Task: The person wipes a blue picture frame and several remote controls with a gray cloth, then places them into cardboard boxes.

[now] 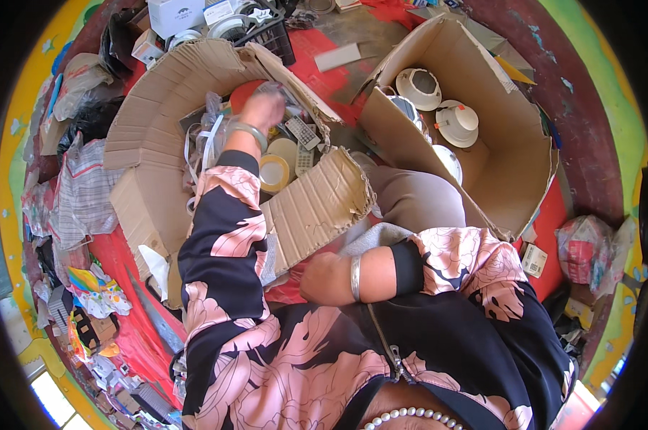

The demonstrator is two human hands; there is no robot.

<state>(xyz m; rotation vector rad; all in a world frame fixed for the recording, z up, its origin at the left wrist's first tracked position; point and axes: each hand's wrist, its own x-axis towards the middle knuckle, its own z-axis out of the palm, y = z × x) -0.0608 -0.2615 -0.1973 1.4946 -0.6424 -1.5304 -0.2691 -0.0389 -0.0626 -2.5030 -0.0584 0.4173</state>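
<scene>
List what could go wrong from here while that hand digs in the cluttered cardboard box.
1. The left hand reaches into a box crowded with tape rolls, remote controls and loose plastic strips; the strips might snag the wrist bangle.
2. The torn front flap sags, so small items may slide out.
3. The right hand rests near the lap, not steadying the box, which could shift.

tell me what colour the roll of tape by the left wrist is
Yellowish-tan tape roll, lying in the box beside the left hand; head view.
</scene>
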